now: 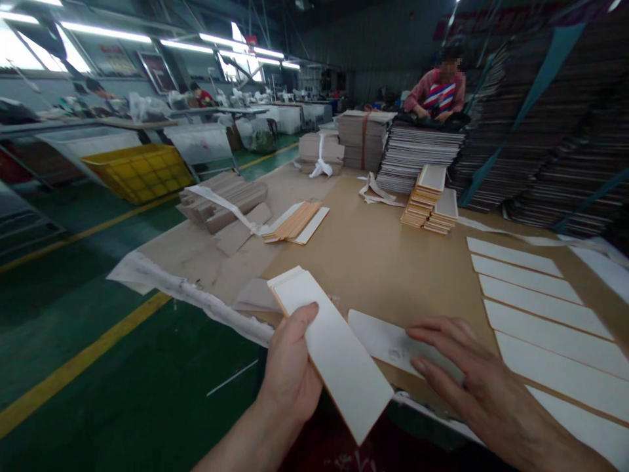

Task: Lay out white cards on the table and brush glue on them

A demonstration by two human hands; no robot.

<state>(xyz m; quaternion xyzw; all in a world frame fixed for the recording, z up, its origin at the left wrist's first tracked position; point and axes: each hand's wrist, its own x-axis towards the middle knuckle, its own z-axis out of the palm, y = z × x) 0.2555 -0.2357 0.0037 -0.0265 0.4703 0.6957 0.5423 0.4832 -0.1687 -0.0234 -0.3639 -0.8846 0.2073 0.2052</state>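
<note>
My left hand point(289, 364) grips a small stack of white rectangular boards point(339, 347) with orange edges, thumb on the top face. The boards are tilted above the table's near edge. My right hand point(474, 380) is open, its fingers apart and stretched over a whitish strip point(374, 333) lying on the table. A small round mark shows on that strip; whether the fingertips press on it I cannot tell. To the right, several white boards point(540, 314) lie in a row, the lower ones partly hidden by my right forearm.
Orange-edged pieces point(297, 221) and grey-brown bundles point(230, 196) lie on the table point(363, 242) at left. Stacked boards point(427, 203) stand farther back, before a dark-and-white stack point(417, 154). Behind it works a person point(437, 92). A yellow bin point(140, 172) stands on the green floor.
</note>
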